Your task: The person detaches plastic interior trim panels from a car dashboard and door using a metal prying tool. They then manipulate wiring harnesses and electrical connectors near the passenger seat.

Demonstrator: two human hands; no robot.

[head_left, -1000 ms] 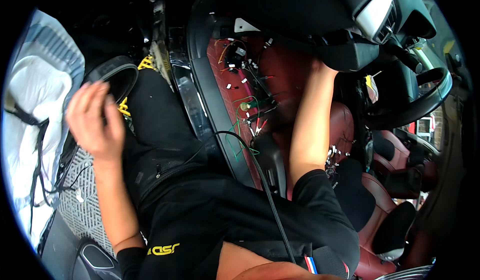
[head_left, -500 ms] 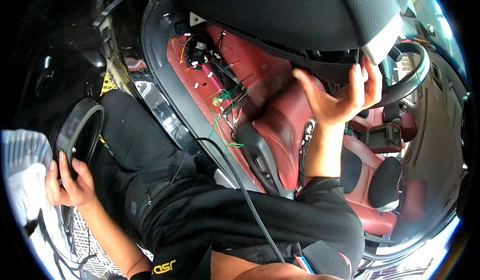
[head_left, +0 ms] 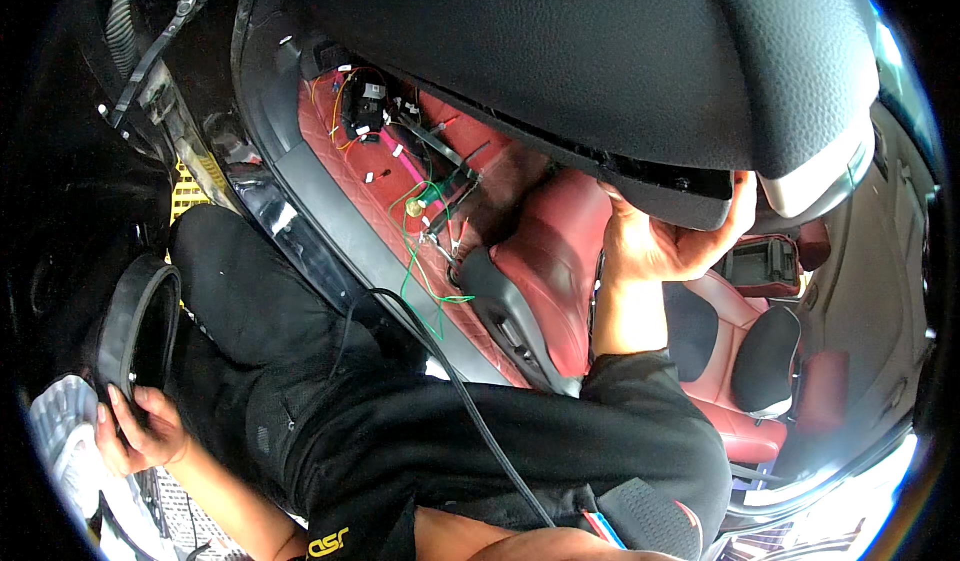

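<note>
Your left hand [head_left: 140,431] curls its fingers around the lower rim of one black ring [head_left: 135,331] — low left, beside your knee. Your right hand [head_left: 665,246] grips the edge of one black dashboard panel [head_left: 640,81] overhead — fingers hooked, above two red seats [head_left: 545,261].

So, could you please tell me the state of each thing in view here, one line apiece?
left hand: fingers curled on the rim of the black ring.
black ring: standing on edge, held at its lower rim.
right hand: raised, gripping the lower edge of the dashboard panel.
dashboard panel: overhead, loose wiring exposed beneath it.
green wire: hanging loose over the red carpet.
red seat: empty.
</note>
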